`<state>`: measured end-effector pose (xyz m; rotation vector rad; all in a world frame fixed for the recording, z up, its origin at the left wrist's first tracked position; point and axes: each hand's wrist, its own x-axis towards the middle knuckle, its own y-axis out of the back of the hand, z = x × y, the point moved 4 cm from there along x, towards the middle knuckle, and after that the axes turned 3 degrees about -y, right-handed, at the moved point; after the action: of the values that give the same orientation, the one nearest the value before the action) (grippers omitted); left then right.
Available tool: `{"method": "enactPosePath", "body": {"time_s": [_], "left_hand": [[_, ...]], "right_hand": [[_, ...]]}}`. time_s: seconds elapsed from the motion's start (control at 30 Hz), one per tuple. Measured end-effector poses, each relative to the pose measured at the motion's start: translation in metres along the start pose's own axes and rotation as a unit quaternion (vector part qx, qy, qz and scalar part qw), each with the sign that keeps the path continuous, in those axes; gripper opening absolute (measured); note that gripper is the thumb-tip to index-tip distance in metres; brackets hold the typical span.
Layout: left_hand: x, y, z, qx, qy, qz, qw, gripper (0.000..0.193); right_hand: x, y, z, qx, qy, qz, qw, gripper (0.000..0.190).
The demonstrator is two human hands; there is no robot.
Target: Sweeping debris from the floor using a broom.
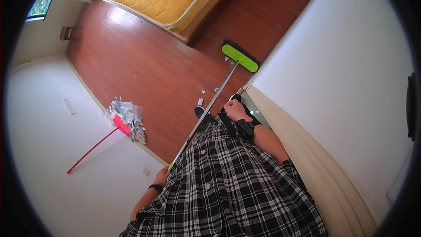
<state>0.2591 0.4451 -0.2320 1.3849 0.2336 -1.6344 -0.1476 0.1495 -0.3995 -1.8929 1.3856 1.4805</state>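
My left hand grips the green-tipped upper end of a metal broom handle. The handle slants away across the wooden floor to a green broom head with dark bristles, resting near the right wall. My right hand is off the handle, to its right, with its fingers curled and nothing visible in them. A dark strap hangs by the right wrist. White scraps lie on the floor beside the handle and near my shoe. A few more bits lie by the broom head.
A bed with a yellow mattress stands ahead. Against the left wall are a heap of plastic and paper litter and a red broom. A small wooden stool stands farther off. The door frame is close on my right.
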Motion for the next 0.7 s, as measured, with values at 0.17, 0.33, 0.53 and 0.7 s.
{"method": "enactPosePath", "body": {"time_s": [0.17, 0.33, 0.53, 0.7], "left_hand": [[0.002, 0.013, 0.030, 0.066, 0.021, 0.004, 0.998, 0.042], [0.056, 0.026, 0.087, 0.109, -0.044, 0.001, 0.993, 0.043], [0.129, 0.034, 0.201, 0.148, -0.096, 0.001, 0.984, 0.045], [0.137, 0.035, 0.228, 0.141, -0.084, -0.016, 0.986, 0.047]], "right_hand": [[-0.006, 0.007, 0.001, -0.003, -0.007, 0.022, 1.000, 0.040], [-0.001, -0.001, 0.001, -0.008, 0.028, 0.046, 0.999, 0.033], [-0.007, -0.003, -0.005, -0.031, 0.037, 0.054, 0.997, 0.032], [-0.007, 0.003, 0.000, -0.040, 0.030, 0.032, 0.998, 0.036]]}}
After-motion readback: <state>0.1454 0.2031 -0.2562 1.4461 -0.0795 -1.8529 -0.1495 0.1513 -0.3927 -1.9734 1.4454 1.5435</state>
